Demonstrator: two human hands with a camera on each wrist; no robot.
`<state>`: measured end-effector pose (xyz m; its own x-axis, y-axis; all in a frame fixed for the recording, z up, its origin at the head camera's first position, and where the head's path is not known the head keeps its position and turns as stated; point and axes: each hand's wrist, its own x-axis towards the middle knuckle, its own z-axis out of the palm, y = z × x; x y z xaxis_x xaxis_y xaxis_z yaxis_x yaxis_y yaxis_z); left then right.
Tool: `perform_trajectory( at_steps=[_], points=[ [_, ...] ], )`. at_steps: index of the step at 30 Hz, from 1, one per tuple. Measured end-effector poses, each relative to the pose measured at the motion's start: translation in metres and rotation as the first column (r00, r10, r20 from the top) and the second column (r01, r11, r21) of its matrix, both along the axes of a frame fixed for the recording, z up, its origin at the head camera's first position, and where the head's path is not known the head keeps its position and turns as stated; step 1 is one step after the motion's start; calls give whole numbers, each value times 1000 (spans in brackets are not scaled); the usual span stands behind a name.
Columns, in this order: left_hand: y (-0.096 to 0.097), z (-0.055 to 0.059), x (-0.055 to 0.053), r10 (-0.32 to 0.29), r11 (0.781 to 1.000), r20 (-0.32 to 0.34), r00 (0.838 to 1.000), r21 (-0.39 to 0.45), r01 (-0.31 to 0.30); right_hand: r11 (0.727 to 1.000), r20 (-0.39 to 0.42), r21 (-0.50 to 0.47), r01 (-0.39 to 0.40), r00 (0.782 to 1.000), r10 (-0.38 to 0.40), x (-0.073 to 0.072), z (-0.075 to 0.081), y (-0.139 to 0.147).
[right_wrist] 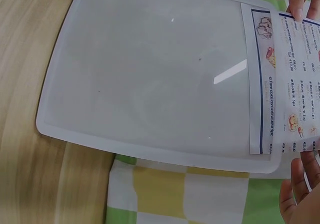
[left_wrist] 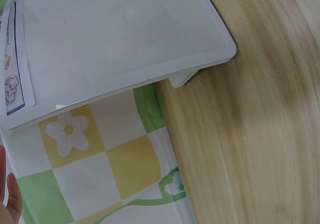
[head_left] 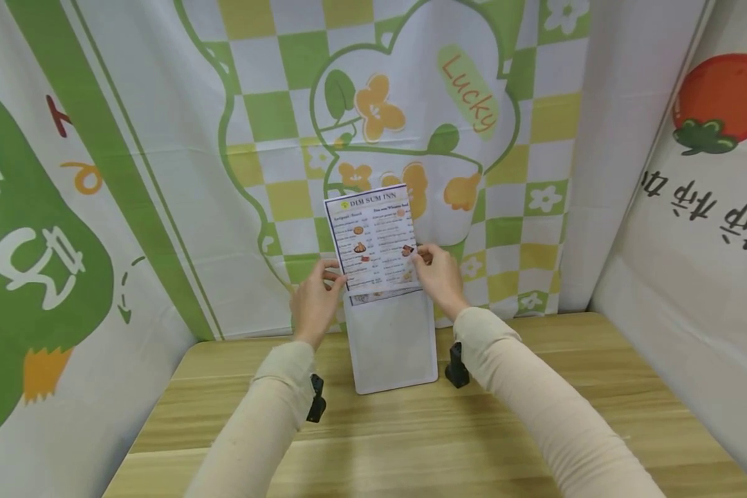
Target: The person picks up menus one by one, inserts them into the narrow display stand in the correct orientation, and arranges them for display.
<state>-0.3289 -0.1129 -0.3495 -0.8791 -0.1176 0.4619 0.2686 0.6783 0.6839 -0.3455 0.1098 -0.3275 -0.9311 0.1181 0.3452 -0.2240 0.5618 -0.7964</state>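
Note:
A printed menu sheet [head_left: 380, 238], headed DIM SUM INN, stands upright with its lower end in the top of a white sign holder [head_left: 393, 346]. My left hand [head_left: 314, 301] pinches the sheet's left edge near the bottom, and my right hand [head_left: 442, 277] pinches its right edge slightly higher. In the right wrist view, the menu's lower strip [right_wrist: 261, 109] shows behind the holder's clear front panel [right_wrist: 150, 84]. Only a few fingers of the left hand [left_wrist: 12, 204] appear at the left wrist view's border.
The holder leans back on a small foot [left_wrist: 182, 78] on the wooden table [head_left: 373, 443]. Close behind hangs a green and yellow checked cloth [head_left: 286, 117]. Printed cloth walls stand at left and right. Black devices [head_left: 456, 366] are strapped at both wrists.

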Motion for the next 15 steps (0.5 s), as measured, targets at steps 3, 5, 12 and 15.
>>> perform_trajectory(
  at_steps=[3, 5, 12, 15],
  points=[
    [0, -5, 0, -5, 1000, 22, 1000, -6, 5, 1000, 4, -9, 7, 1000, -6, 2, -5, 1],
    [0, -7, -1, -4, 1000, 40, 999, -6, 4, 1000, 3, -14, 13, 1000, -13, 2, -8, 1],
    [2, -9, -2, 6, 1000, 96, 995, -4, -6, 1000, 14, -10, -4, 1000, 4, 4, -18, 7],
    [3, -5, -2, 4, 1000, 102, 995, 9, -5, 1000, 22, -9, -23, 999, 23, 5, -21, 9]
  ],
)
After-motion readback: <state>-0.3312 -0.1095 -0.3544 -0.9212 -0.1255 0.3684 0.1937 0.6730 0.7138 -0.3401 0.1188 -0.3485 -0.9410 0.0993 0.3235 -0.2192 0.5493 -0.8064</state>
